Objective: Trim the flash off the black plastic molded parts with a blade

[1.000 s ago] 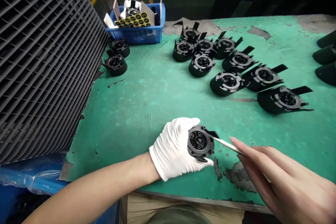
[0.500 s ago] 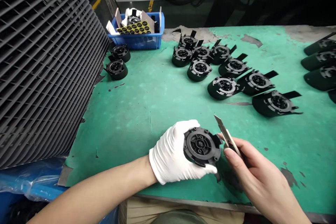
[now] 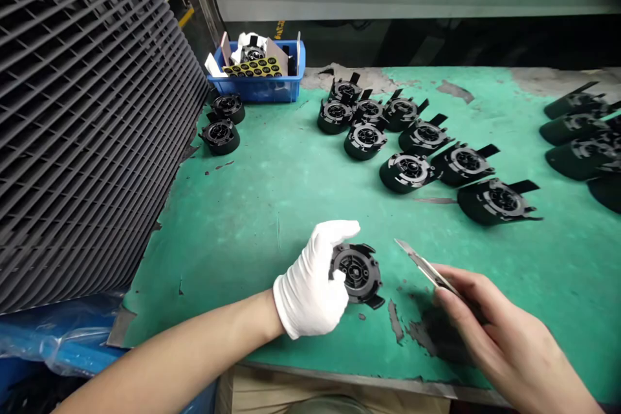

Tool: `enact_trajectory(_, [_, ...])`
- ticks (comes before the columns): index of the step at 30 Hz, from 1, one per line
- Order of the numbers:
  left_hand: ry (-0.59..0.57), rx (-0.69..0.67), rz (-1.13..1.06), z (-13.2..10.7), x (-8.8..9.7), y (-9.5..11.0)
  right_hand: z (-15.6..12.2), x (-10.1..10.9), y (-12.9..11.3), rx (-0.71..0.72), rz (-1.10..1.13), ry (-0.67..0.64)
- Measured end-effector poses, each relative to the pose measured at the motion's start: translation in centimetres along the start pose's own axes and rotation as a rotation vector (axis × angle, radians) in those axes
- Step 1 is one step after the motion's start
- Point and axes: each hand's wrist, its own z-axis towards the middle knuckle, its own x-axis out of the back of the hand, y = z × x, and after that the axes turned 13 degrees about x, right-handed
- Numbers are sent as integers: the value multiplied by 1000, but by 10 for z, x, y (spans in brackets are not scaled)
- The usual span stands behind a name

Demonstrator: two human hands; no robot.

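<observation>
My left hand (image 3: 310, 284), in a white glove, grips a round black plastic part (image 3: 356, 273) near the front edge of the green table (image 3: 272, 194). The part's ribbed face points towards me. My right hand (image 3: 499, 336), bare, holds a thin metal blade (image 3: 417, 262) whose tip points up and left. The blade's tip is a short way right of the part and does not touch it.
Several similar black parts (image 3: 412, 168) with tabs lie in rows at the middle and far right. Two more (image 3: 220, 134) sit by a blue bin (image 3: 262, 71) holding a sticker sheet. A large black grille (image 3: 87, 110) leans at the left.
The blade has drawn away from the part to the right and tipped lower. My left hand has turned the part and shifted it slightly left. The camera has tilted up a little.
</observation>
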Motion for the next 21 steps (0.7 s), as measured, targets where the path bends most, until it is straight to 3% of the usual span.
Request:
enact_trajectory(4, [30,52,-127,4,-5,1,2,5,2,84,-32,-12])
enact_trajectory(9, [261,138,-11,3,-3,1,7,6,2,196,-70,49])
enact_trajectory(15, [54,-51,216,-6,-14,-13,4,2,3,239,-157,46])
enact_trajectory(21, [-110,-11,226,-9,-12,-8,11,0,-1,343,-107,46])
